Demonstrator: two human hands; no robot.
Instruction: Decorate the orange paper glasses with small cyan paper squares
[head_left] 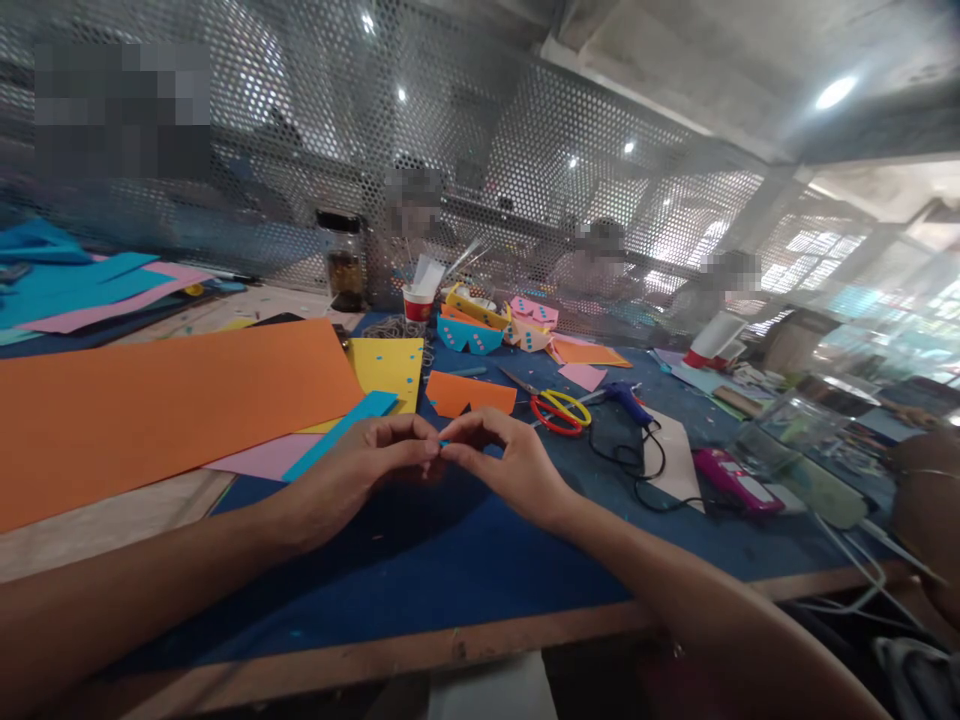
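Over the blue table top, my left hand [375,462] and my right hand [510,465] meet fingertip to fingertip. A tiny blue piece [444,444] shows between them, pinched by the right thumb and index finger. The left fingers are closed too; whether they also grip the piece is hidden. Just behind my hands lies an orange paper cutout [471,394] with a notch. A blue paper strip [341,436] is beside my left wrist. Yellow paper with blue dots [388,368] lies beyond it. Scissors with red and yellow handles [559,411] rest to the right.
A large orange sheet [172,410] covers the left side. Behind are a jar [345,262], a red-and-white cup [418,302] and dotted paper shapes [469,333]. A blue glue gun [628,402] with a black cord and a magenta device [736,482] lie right. A person's arm [926,500] is at far right.
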